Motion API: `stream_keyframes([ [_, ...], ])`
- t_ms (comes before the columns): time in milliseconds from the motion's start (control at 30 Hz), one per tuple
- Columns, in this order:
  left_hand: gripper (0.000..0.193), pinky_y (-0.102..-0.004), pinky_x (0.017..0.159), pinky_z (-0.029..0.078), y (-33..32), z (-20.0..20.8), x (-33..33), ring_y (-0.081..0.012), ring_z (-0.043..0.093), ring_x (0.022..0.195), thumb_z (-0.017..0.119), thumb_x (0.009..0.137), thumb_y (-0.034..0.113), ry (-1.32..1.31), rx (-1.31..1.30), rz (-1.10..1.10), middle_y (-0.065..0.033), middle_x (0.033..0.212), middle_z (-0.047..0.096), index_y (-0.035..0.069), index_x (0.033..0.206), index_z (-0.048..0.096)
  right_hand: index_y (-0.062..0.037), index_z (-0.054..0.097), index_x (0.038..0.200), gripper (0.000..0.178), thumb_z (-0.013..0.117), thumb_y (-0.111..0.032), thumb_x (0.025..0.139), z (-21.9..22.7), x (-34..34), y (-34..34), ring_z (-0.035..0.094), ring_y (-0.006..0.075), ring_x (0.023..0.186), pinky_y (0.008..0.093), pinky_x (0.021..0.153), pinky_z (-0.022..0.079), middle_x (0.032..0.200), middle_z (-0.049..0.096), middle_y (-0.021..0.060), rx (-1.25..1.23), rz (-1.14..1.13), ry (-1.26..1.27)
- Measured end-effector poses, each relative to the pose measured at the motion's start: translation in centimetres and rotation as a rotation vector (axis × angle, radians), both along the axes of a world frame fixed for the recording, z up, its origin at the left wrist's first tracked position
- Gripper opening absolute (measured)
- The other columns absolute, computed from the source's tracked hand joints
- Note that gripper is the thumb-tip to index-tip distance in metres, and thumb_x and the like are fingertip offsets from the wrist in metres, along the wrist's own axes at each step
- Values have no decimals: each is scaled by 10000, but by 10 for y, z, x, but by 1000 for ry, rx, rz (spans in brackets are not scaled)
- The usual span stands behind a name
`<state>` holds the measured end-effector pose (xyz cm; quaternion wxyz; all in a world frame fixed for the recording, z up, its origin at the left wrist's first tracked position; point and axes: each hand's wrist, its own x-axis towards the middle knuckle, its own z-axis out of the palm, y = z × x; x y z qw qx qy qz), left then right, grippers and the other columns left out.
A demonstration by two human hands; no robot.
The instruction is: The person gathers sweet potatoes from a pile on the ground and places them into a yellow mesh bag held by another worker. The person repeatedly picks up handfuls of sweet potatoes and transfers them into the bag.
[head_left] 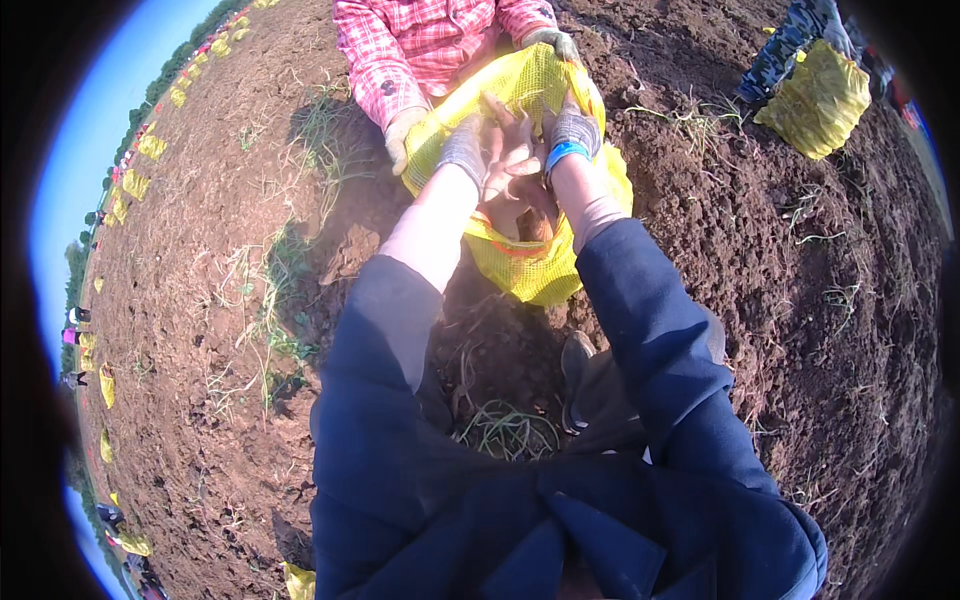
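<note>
A yellow mesh bag (540, 285) is held with its mouth wide by a person in a red checked shirt facing me. My left hand (485, 158), in a grey-cuffed work glove, reaches into it with the pinkish fingers spread. Opposite it, my right hand (572, 130) is in the bag near its right inner wall, gloved, with a blue band at the wrist. Its thumb and a finger look stretched apart; the rest are hidden. Below my hands lie reddish-brown roots (535, 222) that look like sweet potatoes. The person's gloved hands (403, 135) grip the rim.
Loose brown soil (780, 400) surrounds us. Green vines (285, 270) trail on the left, and more (508, 432) lie between my feet. Another yellow bag (820, 100) stands at the far right beside a person in camouflage. Several yellow bags line the far left.
</note>
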<state>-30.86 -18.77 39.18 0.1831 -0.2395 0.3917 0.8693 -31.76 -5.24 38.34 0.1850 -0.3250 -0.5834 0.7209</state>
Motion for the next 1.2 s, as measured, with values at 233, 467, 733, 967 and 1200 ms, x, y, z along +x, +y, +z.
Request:
stream_keyframes([
  [233,400,-432,686,541,15,-24,39,-257,611,816,658,943,401,178,-258,176,-102,901,558,44,1057,518,84,560,1312,604,481,-410,973,-17,18,-6,604,430,1160,462,1010,455,1238,627,305,507,-95,130],
  [467,801,-430,1036,447,-20,-76,102,-352,550,1222,768,856,283,1261,-1436,68,-243,1392,480,-26,1463,347,19,594,1303,534,473,-402,997,-43,26,-1,607,425,1101,478,972,461,1189,632,302,733,-89,165],
  [733,195,-433,870,484,-52,-51,132,-258,640,979,665,861,197,1550,-2164,-454,-75,1059,658,121,1031,723,-20,617,1275,397,540,-259,967,-42,31,1,602,421,1086,465,964,485,1149,627,269,1068,-71,300],
  [967,129,-442,923,464,-80,-42,142,-262,657,908,672,836,140,1510,-1937,-509,-77,916,653,111,961,662,-51,654,1250,386,628,-271,934,-9,63,-9,625,384,1092,417,970,493,1163,655,203,1285,425,408],
  [1200,141,-464,1018,389,-109,-39,123,-244,629,932,697,821,207,1304,-1416,-663,-5,937,625,169,950,654,-31,673,1176,386,653,-300,899,-19,54,-28,605,377,1071,493,898,456,1187,636,151,1258,739,418],
])
